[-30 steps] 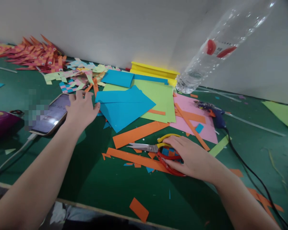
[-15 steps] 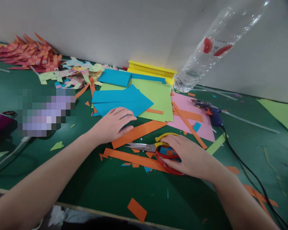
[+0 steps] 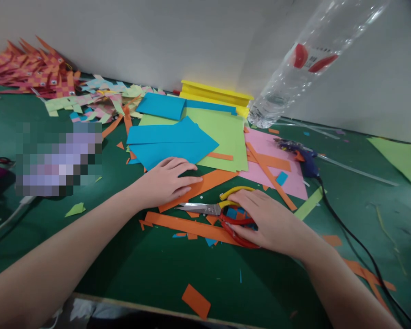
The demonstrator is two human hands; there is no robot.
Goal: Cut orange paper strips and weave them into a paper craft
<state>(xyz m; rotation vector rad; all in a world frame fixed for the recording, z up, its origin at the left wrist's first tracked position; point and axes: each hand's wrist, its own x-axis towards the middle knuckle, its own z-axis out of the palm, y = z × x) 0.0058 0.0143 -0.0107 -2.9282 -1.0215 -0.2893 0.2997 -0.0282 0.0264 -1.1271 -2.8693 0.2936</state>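
My left hand (image 3: pixel 169 183) lies with its fingers stretched out over an orange paper strip (image 3: pixel 212 180). Its fingertips point right, and I cannot tell whether it presses on the strip. My right hand (image 3: pixel 260 217) has its fingers at the yellow and red handles of a pair of scissors (image 3: pixel 205 209), whose blades point left, nearly closed. Below the scissors is a second orange strip (image 3: pixel 188 226). Behind my left hand, blue paper (image 3: pixel 171 141) lies on light green sheets (image 3: pixel 231 141).
A pink sheet (image 3: pixel 296 178) bears a glue gun (image 3: pixel 306 162) with a black cord. A tall clear bottle (image 3: pixel 287 82) leans right near the wall. At the left are a pixelated device (image 3: pixel 61 160) with a cable and woven orange paper pieces (image 3: pixel 37 73). Paper scraps (image 3: pixel 196 299) dot the green table.
My left hand has shifted slightly right and down, further onto the orange strip, with its fingers stretched out more. My right hand stays at the scissors. The camera view has moved slightly.
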